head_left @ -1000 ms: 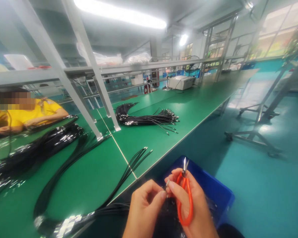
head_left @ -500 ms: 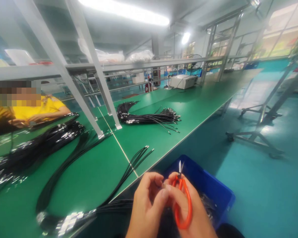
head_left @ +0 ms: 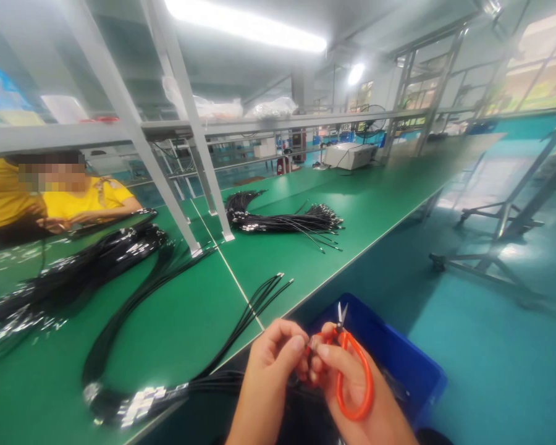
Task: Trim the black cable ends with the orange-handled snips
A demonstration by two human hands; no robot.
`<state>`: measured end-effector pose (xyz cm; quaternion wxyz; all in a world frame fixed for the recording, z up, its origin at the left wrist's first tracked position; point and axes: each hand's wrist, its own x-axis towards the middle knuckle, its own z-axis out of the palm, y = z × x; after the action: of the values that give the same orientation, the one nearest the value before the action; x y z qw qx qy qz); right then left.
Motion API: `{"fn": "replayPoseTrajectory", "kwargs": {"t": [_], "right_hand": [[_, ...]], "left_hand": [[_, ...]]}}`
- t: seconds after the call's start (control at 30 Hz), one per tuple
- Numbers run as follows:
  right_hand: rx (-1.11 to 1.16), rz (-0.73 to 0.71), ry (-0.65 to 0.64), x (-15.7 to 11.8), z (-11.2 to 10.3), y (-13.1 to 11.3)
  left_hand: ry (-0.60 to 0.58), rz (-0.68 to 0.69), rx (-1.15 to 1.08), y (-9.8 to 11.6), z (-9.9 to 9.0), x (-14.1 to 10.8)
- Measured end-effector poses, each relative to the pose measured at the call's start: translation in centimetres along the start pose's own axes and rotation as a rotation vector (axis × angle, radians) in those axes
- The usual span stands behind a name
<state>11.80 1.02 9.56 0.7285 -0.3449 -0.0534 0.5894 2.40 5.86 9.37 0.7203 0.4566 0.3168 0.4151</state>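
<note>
My right hand [head_left: 347, 364] has a pair of scissors [head_left: 354, 377] with orange handles in it, their short blades pointing up and slightly parted. Its thumb and forefinger also pinch at a tiny piece by the fingertips. Close beside it, my left hand [head_left: 278, 358] is closed in a pinch, the fingertips almost meeting those of the right. What the left fingers hold is too small to make out. A bundle of black cables [head_left: 217, 383] runs over the table edge and passes behind my left wrist. Several loose cable ends [head_left: 259, 300] with metal tips lie left of my hands.
Under my hands stands a blue bin [head_left: 398, 346]. The green table [head_left: 180, 321] carries black cable bundles, one [head_left: 282, 219] beyond the shelf posts [head_left: 213, 154] and a pile [head_left: 88, 266] at left. A person in yellow [head_left: 90, 198] works across the table. A wheeled rack [head_left: 495, 241] is at right.
My fingertips have drawn slightly apart, showing a small dark bit between them. The scissors have turned a little and their blades are more spread. The whole view has shifted slightly.
</note>
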Motion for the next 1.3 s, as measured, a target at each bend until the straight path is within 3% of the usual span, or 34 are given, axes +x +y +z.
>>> {"fn": "replayPoseTrajectory", "kwargs": {"t": [0.13, 0.33, 0.53, 0.67, 0.77, 0.83, 0.93, 1.07, 1.2, 1.3], "right_hand": [[0.000, -0.022, -0.021, -0.2, 0.2, -0.1], [0.038, 0.014, -0.003, 0.2, -0.2, 0.1], [-0.004, -0.018, -0.043, -0.1, 0.6, -0.2], [0.009, -0.029, -0.038, -0.2, 0.8, -0.4], [0.035, -0.006, -0.013, -0.1, 0.6, -0.2], [0.042, 0.000, 0.003, 0.0, 0.4, -0.1], [0.051, -0.017, 0.002, 0.0, 0.3, 0.0], [0.076, -0.012, -0.017, 0.2, 0.3, 0.1], [0.095, -0.026, -0.075, 0.3, 0.2, 0.3], [0.077, -0.042, -0.042, 0.3, 0.3, 0.3]], "left_hand": [[-0.004, 0.028, -0.002, 0.2, 0.5, 0.1], [0.043, -0.012, -0.047, 0.2, -0.3, 0.1], [-0.101, 0.003, -0.055, 0.6, 0.3, 0.2], [-0.093, -0.042, -0.204, 0.4, 0.5, 0.2], [-0.061, -0.063, -0.138, 0.3, 0.0, 0.0], [0.018, 0.021, 0.045, 0.4, -0.7, -0.1], [0.135, 0.328, 0.486, 0.8, -1.4, -0.4], [0.066, 0.691, 1.010, 1.0, -1.4, -0.8], [0.097, 0.801, 1.184, 0.6, -1.8, -0.7], [0.177, 0.761, 1.126, 0.8, -2.3, -0.6]]}}
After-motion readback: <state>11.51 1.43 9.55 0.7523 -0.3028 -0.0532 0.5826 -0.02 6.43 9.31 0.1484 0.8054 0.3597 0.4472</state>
